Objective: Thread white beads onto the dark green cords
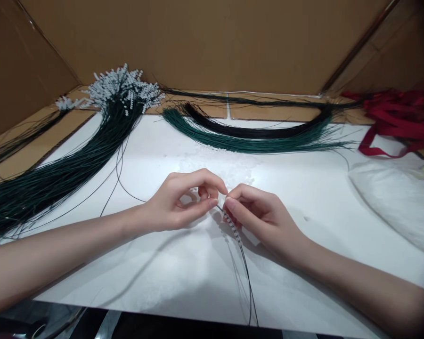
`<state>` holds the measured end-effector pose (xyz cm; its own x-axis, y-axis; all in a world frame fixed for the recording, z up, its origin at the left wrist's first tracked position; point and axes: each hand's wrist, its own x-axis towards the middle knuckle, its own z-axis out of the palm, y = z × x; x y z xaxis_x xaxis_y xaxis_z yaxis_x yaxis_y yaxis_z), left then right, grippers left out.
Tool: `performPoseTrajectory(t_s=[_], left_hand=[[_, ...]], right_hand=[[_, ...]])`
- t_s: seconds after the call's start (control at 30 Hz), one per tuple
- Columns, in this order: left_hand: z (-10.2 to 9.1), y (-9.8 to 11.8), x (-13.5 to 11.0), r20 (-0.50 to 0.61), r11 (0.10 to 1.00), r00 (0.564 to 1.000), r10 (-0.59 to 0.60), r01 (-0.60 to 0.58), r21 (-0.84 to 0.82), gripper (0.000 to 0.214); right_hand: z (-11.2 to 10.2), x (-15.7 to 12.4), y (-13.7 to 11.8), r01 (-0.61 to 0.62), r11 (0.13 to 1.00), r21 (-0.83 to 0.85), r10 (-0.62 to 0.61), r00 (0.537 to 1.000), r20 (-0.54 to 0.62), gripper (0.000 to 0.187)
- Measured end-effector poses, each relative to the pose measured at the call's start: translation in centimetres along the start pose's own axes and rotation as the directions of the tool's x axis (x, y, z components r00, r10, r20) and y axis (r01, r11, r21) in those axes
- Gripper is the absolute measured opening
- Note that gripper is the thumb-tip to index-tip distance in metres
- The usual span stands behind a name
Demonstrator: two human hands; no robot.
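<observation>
My left hand (pixel 183 200) and my right hand (pixel 259 214) meet fingertip to fingertip over the white table (pixel 169 282). Both pinch a thin dark cord (pixel 245 268) that carries a short row of small clear beads (pixel 233 227) just below my right fingers. The cord trails toward the table's near edge. A scatter of loose clear beads (pixel 219 162) lies just behind my hands.
A large bundle of dark green cords with white beaded ends (pixel 120 89) fans across the left. A curved bundle of green and black cords (pixel 254 136) lies at the back. Red ribbons (pixel 399 117) and a clear plastic bag (pixel 399 197) sit at right. Cardboard walls surround the table.
</observation>
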<state>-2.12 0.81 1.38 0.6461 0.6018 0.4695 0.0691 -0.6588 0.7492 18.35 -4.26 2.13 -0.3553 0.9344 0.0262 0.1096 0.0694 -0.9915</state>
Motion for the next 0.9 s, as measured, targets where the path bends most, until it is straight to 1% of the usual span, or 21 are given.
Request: performPoseTrajectory(t_s=[0.07,0.23,0.37,0.47,0.6,0.73,0.9], left_hand=[[-0.02,0.00,0.01,0.001,1.000,1.000,-0.007,0.007,-0.012,0.020],[-0.03,0.06,-0.08,0.018,0.999,1.000,-0.026,0.027,-0.047,0.020],[-0.03,0.02,-0.12,0.007,0.999,1.000,-0.023,0.023,-0.045,0.019],[-0.05,-0.01,-0.09,0.001,0.999,1.000,-0.007,0.007,-0.038,0.018],[-0.08,0.02,-0.02,0.001,0.999,1.000,0.002,-0.002,-0.034,0.017],[-0.17,0.12,-0.05,-0.004,1.000,1.000,-0.002,0.002,-0.021,0.018],[-0.19,0.15,-0.16,0.000,1.000,1.000,-0.012,0.012,-0.008,0.017]], right_hand=[[-0.04,0.04,-0.02,-0.009,1.000,0.007,0.009,1.000,0.015,0.021],[-0.24,-0.03,0.23,-0.015,0.998,0.064,0.010,0.997,0.076,0.007],[-0.50,-0.24,0.57,0.005,0.992,0.126,-0.022,0.990,0.136,0.013],[-0.64,-0.32,0.55,-0.005,0.990,0.138,-0.017,0.987,0.159,0.017],[-0.66,-0.31,0.40,-0.012,0.991,0.134,-0.011,0.986,0.165,0.023],[-0.63,-0.30,0.53,0.014,0.990,0.142,-0.039,0.984,0.177,0.028],[-0.66,-0.30,0.58,0.011,0.990,0.140,-0.036,0.983,0.182,0.032]])
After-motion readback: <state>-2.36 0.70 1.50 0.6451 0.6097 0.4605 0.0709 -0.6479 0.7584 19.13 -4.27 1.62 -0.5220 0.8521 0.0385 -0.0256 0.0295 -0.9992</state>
